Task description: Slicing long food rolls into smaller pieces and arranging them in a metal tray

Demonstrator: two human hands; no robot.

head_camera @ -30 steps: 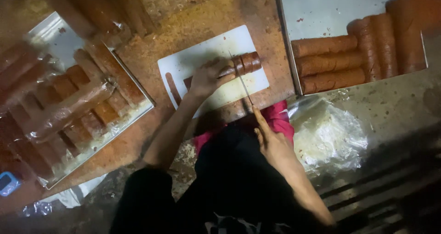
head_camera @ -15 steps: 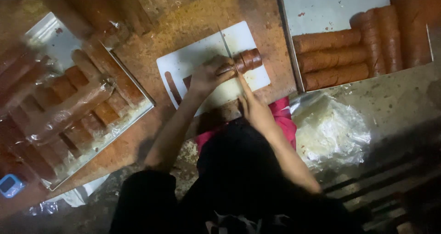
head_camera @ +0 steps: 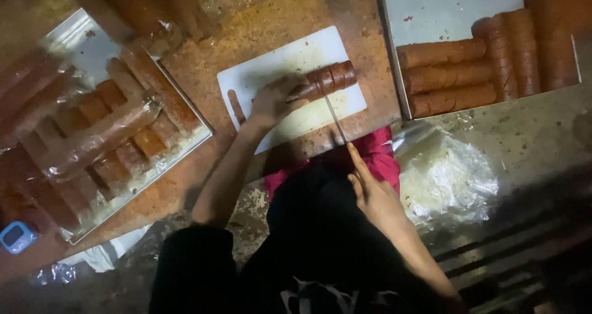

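Note:
A white cutting board (head_camera: 277, 67) lies on a rusty brown table. On it rests a brown sausage log (head_camera: 330, 78), partly cut into slices at its right end. My left hand (head_camera: 274, 98) presses down on the log's left part. My right hand (head_camera: 370, 191) grips a thin knife (head_camera: 334, 118), index finger stretched along the handle; the blade stands across the log where the slices begin. A thin brown strip (head_camera: 235, 106) lies at the board's left edge.
A metal tray (head_camera: 431, 12) at the right holds several unwrapped brown logs (head_camera: 450, 77). At the left, another tray (head_camera: 80, 49) holds several logs wrapped in clear plastic. Crumpled plastic film (head_camera: 444, 178) lies near my right arm. A small blue object (head_camera: 15, 237) sits at lower left.
My right hand has drawn back toward me with the knife, the blade still across the log. My left hand stays on the log.

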